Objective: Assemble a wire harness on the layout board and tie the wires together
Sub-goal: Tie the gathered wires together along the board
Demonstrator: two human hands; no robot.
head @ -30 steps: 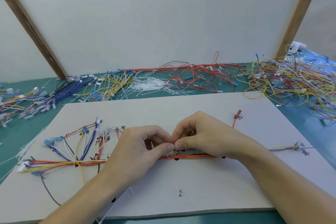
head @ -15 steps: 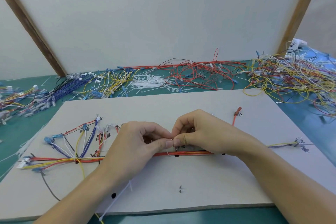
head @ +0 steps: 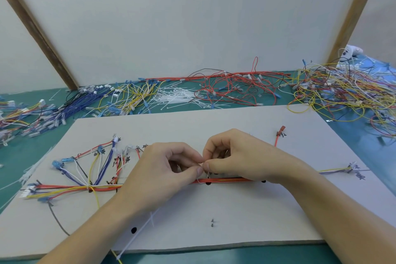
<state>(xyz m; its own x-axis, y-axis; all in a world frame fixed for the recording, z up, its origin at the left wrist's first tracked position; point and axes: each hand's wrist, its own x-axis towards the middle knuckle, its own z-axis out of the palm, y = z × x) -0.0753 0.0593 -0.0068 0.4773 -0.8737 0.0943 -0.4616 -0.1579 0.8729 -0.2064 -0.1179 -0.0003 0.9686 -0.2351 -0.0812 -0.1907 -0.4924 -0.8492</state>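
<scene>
Pinching a thin white cable tie (head: 200, 178) between them, left hand (head: 158, 169) and right hand (head: 240, 156) meet above the wire bundle (head: 225, 180) on the layout board (head: 246, 210), each grip clamped on the tie. Spare tie (head: 137, 236) lies under left forearm. Loose ties (head: 177, 97) and wire heaps (head: 342, 92) crowd the green counter (head: 17, 152) behind; white panel (head: 182, 17) backs it.

On the layout board (head: 235, 120), the left hand (head: 162, 169) and right hand (head: 237, 154) meet fingertip to fingertip, pinching a thin white cable tie (head: 200, 165) above the red wire bundle (head: 225, 180). Loose wires (head: 347, 90) lie behind the board.
</scene>
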